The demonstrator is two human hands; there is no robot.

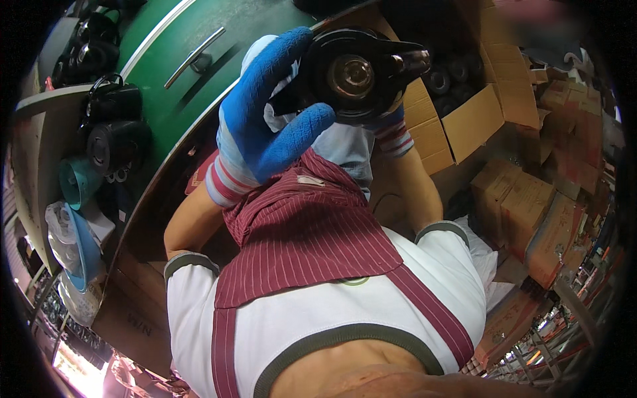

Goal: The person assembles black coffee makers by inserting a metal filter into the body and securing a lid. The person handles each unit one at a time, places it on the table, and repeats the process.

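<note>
Both hands wear blue-coated gloves w/ striped cuffs and hold one black round part (355, 73) up close to the camera, over the maroon striped apron (305, 232). The part shows a brass-coloured hub at its centre and a handle-like tab sticking out to the right. Left hand (265, 113) is in front, its fingers (302, 129) curled narrow against the part's left rim. Right hand (391, 126) is mostly hidden behind and under the part; only its cuff shows, so its grip can't be told for sure, though it seems to bear the part from below. Judgement: keep the hub unobstructed and hold by the rim. Behind, a cardboard box (464, 99) holds more black parts; similar ones sit by the green counter (179, 86) at left.
</note>
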